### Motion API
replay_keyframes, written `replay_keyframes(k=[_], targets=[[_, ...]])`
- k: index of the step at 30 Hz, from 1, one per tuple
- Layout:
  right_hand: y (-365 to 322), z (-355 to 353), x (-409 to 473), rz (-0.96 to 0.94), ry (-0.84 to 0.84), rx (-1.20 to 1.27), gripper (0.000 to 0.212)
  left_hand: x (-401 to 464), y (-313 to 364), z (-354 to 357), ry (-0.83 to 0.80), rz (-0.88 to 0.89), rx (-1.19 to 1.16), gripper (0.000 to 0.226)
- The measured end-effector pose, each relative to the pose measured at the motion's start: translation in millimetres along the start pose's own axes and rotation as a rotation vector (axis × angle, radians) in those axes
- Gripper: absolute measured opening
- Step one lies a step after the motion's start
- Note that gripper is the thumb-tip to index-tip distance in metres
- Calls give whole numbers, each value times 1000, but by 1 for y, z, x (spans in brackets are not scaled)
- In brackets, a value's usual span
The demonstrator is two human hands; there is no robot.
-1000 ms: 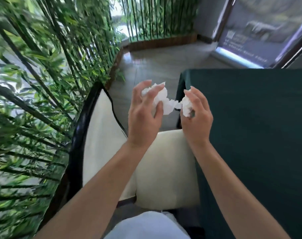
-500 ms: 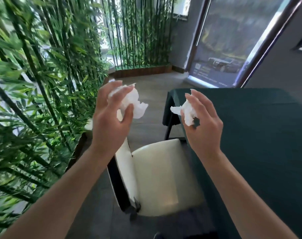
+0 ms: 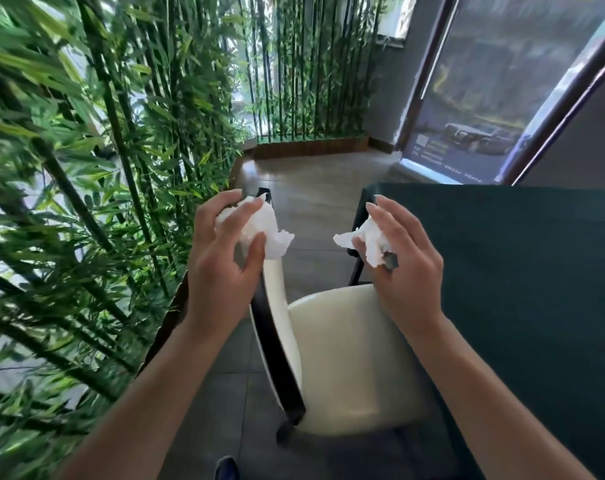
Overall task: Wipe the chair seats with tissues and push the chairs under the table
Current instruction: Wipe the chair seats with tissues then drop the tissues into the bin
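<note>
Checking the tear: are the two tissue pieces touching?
Apart. Head view shows bare floor between the left tissue piece and the right tissue piece.

Both bare forearms reach forward and up from the bottom of the view, hands raised side by side but apart. The left hand (image 3: pixel 225 258) has its back to the camera, fingers (image 3: pixel 240 211) and thumb curled round a crumpled tissue (image 3: pixel 259 226). The right hand (image 3: pixel 408 268) is likewise turned, pinching a second wad of tissue (image 3: pixel 367 240) in curled fingers.
</note>
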State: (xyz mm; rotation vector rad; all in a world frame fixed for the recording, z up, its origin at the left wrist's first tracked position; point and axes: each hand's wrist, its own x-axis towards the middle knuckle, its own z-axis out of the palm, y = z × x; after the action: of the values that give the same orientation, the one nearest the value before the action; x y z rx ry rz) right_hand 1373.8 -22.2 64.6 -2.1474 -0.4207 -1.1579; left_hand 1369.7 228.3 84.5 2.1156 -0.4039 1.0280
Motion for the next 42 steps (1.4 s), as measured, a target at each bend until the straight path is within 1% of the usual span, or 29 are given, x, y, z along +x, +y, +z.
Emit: replay_keyframes(k=[6, 9, 13, 18, 22, 29, 33, 36, 42], targets=[[-18, 53, 20, 89, 27, -27, 40, 37, -63, 5, -56, -17, -121, 42], [-34, 87, 31, 193, 57, -56, 40, 59, -102, 5, -112, -36, -173, 43], [-48, 126, 43, 300, 86, -78, 40, 87, -141, 6, -177, -18, -236, 43], [-41, 162, 59, 309, 97, -130, 46, 116, -170, 31, -212, -19, -296, 43], [-12, 183, 75, 326, 104, -131, 48, 138, -192, 60, -235, -25, -318, 43], [63, 221, 109, 334, 165, -107, 49, 185, -221, 126, -301, -4, -283, 45], [101, 238, 132, 285, 177, -118, 50, 212, -241, 168, -307, 20, -289, 44], [128, 250, 142, 324, 190, -112, 49, 231, -255, 203, -312, 54, -308, 43], [177, 295, 156, 369, 181, -208, 49, 270, -308, 279, -404, 46, -400, 43]])
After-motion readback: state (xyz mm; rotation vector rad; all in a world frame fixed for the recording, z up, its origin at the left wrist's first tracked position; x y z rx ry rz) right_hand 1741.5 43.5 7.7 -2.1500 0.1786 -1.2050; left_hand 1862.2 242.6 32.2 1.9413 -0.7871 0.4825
